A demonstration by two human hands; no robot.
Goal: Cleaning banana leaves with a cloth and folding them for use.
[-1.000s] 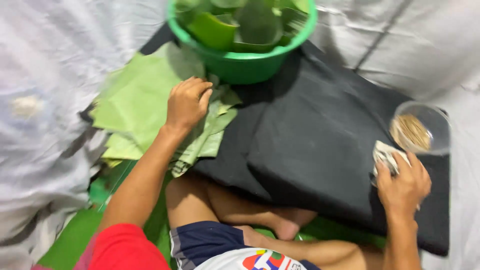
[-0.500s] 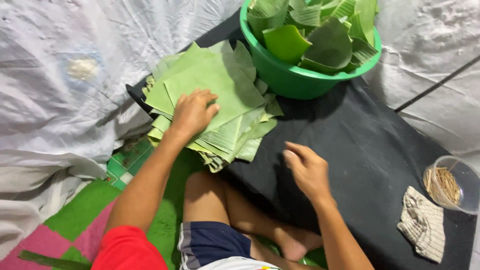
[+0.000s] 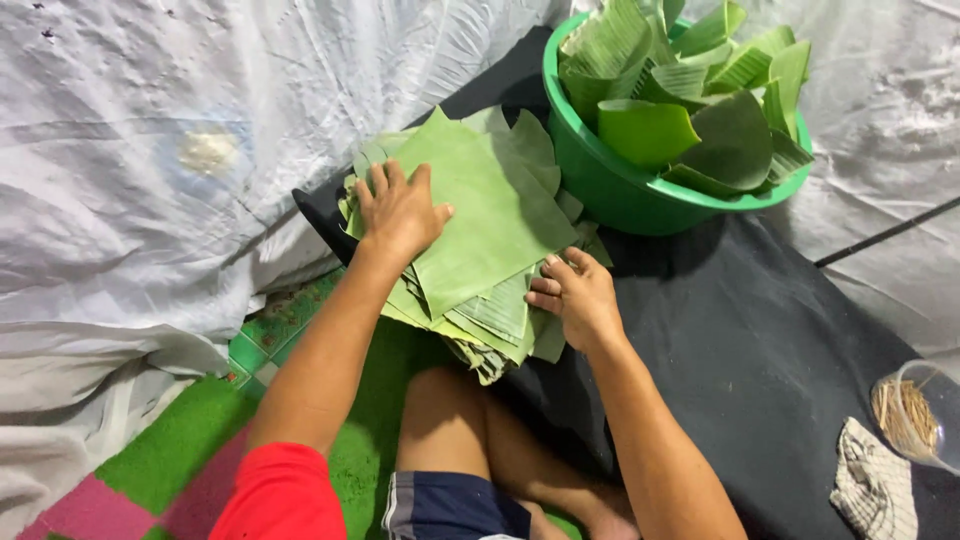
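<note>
Crinkled white plastic sheet (image 3: 120,200) lies left of the left hand (image 3: 398,208), which presses flat, fingers spread, gripping nothing, on a stack of smooth cut banana leaf sheets (image 3: 480,215) lying on black cloth (image 3: 760,350). Right hand (image 3: 572,295) sits just right of it at the stack's lower edge, fingers curled onto the ribbed leaf edges. Further right, a round green plastic basin (image 3: 610,190) holds folded leaves; a clear jar (image 3: 915,415) of thin sticks and a checked rag (image 3: 875,490) lie well apart.
</note>
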